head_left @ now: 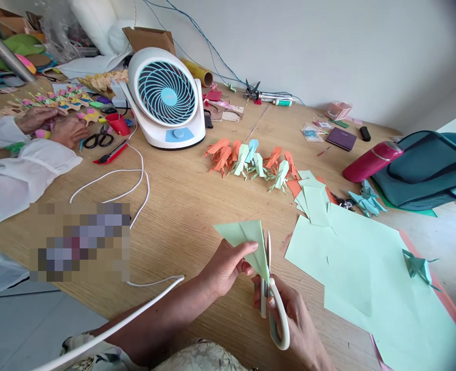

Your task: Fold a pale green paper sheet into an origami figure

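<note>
Near the lower centre of the frame, folded green paper [243, 234] is being pinched between the thumb and fingers of the left hand [228, 265], one point being aimed leftward and its right edge being turned to the scissors [277, 299]. The scissors are being grasped around their white handles by the right hand [295, 314], the blades being pointed toward the top of the frame beside that edge. Whether the layers are being nipped by the blades cannot be told.

The left thumb is being pressed near the edge, so a fingertip could end up being nicked if the blades were being angled leftward. With several layers apparently being stacked, a ragged or slanted cut could be caused by the folds being pinched loosely and sliding apart. Too much could also be taken off if the edge were being fed in deeply.

At the right of the frame, pale green sheets [347, 278] are being left spread on the table [189, 201]; they could be creased if the right elbow were being swung outward. Across the left forearm, at lower left, a white cord [145, 307] is being seen, and a jolt could be caused by its being snagged. Small paper figures [243, 154] are being kept well apart, above centre.
</note>
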Available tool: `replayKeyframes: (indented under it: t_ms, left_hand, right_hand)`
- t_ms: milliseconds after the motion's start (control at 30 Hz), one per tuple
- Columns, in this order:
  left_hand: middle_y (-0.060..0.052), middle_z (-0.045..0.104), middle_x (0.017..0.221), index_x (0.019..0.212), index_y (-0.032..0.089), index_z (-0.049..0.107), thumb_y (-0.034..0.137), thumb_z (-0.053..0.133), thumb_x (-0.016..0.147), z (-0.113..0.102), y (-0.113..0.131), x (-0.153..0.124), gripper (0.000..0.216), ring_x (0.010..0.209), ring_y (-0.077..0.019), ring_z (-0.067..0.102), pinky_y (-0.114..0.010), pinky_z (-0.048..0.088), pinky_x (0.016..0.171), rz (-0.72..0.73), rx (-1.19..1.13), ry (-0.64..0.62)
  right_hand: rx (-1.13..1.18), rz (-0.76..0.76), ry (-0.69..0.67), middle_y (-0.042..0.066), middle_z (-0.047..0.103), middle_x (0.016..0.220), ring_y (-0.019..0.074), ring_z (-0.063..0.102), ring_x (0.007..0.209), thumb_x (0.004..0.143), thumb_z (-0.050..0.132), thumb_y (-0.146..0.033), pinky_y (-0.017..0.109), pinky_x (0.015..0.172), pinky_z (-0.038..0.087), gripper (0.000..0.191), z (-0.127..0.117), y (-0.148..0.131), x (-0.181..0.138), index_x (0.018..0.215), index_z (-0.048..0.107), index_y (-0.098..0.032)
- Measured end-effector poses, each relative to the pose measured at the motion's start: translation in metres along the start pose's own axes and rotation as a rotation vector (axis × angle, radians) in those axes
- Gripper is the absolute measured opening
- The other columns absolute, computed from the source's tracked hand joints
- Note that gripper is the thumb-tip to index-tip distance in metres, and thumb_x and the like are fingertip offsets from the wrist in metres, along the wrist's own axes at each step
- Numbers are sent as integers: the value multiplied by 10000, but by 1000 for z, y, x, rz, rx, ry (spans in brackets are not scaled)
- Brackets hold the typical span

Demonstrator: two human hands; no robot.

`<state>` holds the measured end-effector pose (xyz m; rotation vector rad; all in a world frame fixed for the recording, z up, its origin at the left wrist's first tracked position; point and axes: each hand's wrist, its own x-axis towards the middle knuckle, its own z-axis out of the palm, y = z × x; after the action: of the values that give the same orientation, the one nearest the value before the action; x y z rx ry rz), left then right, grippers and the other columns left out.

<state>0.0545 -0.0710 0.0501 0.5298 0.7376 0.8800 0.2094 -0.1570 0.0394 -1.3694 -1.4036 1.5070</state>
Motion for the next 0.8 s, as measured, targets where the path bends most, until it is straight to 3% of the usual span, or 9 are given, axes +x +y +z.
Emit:
replayKeyframes:
  t_ms: [367, 800]
  left_hand:
    - [14, 535, 586, 691, 179, 617, 392, 746, 672, 1, -2, 0, 249, 502, -101, 464, -206, 352, 415, 50, 165, 97]
    - [6, 557, 603, 686, 179, 625, 387, 744, 667, 1, -2, 1, 240, 522, -114, 486, -208, 374, 413, 55, 175, 118]
  right_hand:
    - [-30, -34, 75, 36, 596, 737, 177, 525, 653, 886, 510, -592, 279, 585, 450, 452, 4, 10, -5, 974, 638, -168]
    - [46, 30, 93, 47, 591, 778, 175, 537, 657, 871, 559, -574, 262, 525, 455, 430, 5, 16, -7, 996, 648, -172]
